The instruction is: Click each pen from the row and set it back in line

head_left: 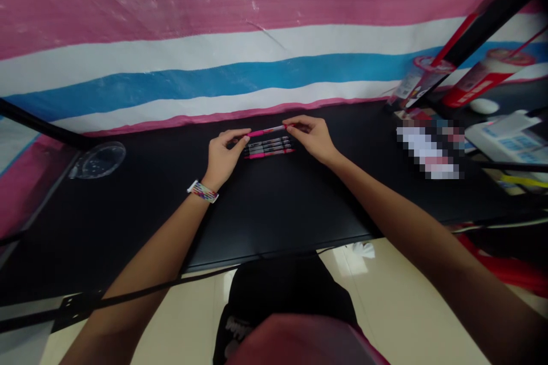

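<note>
A pen with a pink grip (266, 130) lies crosswise between my two hands at the far side of the black table (274, 205). My left hand (223, 154) pinches its pink left end between thumb and finger. At the red-tipped right end, my right hand (312, 137) closes thumb and fingertips on it. Just in front, several more pens (269, 144) rest side by side in a row, dark and grey ones, with a pink-gripped pen (270, 153) nearest me. A patterned band (203, 191) circles my left wrist.
On the left stands a clear plastic cup or lid (99, 160). To the right are a drink cup with a red straw (422, 80), a red cup (486, 77), a white mouse (484, 106) and papers. A striped sheet (214, 11) hangs behind the table; a dark strap crosses its front edge.
</note>
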The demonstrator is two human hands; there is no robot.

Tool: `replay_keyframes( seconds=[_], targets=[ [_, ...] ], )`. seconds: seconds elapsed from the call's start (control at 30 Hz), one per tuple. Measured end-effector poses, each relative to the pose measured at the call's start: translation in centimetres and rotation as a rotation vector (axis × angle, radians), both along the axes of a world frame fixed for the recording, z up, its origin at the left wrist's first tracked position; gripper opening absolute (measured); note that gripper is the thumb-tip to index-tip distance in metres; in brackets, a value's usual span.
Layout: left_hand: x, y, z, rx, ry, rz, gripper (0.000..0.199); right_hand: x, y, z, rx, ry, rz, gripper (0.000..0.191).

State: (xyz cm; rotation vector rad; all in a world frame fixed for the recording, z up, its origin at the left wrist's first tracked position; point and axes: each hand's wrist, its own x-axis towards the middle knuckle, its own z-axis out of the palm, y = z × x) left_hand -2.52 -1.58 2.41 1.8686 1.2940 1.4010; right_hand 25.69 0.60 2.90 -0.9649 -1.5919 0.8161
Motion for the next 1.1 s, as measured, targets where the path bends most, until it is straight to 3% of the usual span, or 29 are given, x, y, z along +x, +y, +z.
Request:
replay_keyframes(
  seconds=[0.1, 0.2, 0.4, 0.67, 0.8, 0.93, 1.1],
  targets=[
    [0.0, 0.4, -0.2, -0.044, 0.048, 0.058, 0.016, 0.3, 0.4, -0.5, 0.110, -0.237, -0.084, 0.020],
    [-0.1, 0.6, -0.4, -0.071, 0.116, 0.092, 0.015, 0.3, 0.8, -1.2, 0.123, -0.370, -0.108, 0.027],
    [-0.7, 1.2, -1.4, -0.017, 0.191, 0.118, 0.017, 0.1, 1.3, -2.0, 0.093, -0.413, -0.044, 0.038],
    [-1.2, 1.6, -2.0, 0.031, 0.157, 0.058, 0.017, 0.0, 1.0, -1.9, 0.113, -0.471, -0.038, 0.047],
    [-0.9, 1.3, -1.5, 0.020, 0.099, 0.091, 0.019, -0.2, 0.9, -1.9, 0.072, -0.372, -0.074, 0.047],
    [-0.3, 1.0, -1.6, -0.021, -0.049, 0.108, 0.027, -1.1, 1.1, -2.3, -0.071, -0.074, -0.150, 0.043],
    [0.9, 1.0, -2.5, -0.087, -0.258, 0.030, 0.047, -2.8, 0.8, -2.9, -0.217, 0.151, -0.117, 0.051]
  ],
)
